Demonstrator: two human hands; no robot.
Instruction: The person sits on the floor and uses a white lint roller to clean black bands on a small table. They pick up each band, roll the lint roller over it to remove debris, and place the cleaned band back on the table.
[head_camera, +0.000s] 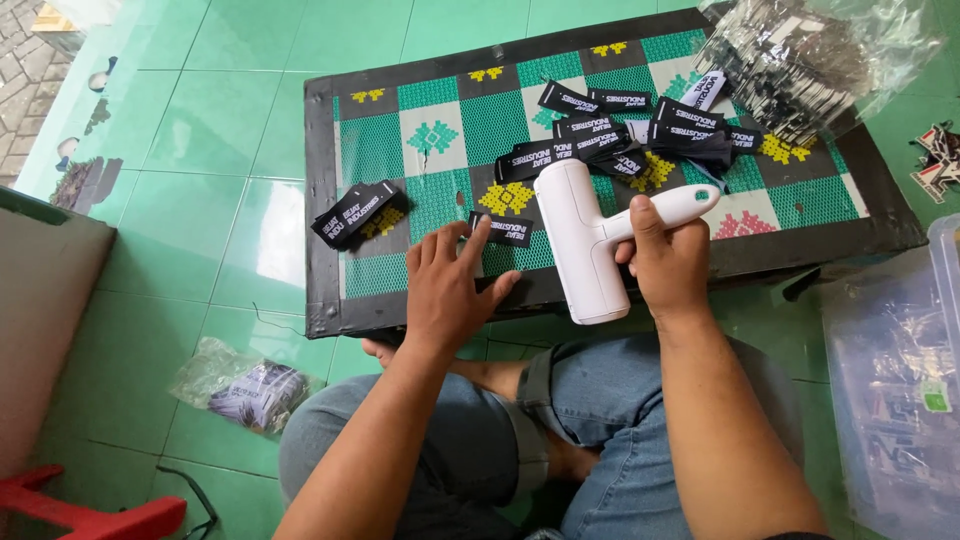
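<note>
My right hand grips the handle of a white hand-held tool with a long blocky head, held over the near edge of a low board covered in a green, white and black patterned mat. My left hand rests flat on the board, fingers spread, its fingertips touching a single black fabric label. A small stack of black labels lies to the left of that hand. A loose heap of black labels lies beyond the tool.
A clear plastic bag of more labels sits at the board's far right corner. A clear plastic bin stands at right, a small bag lies on the green tiled floor at left, and a red plastic item is bottom left.
</note>
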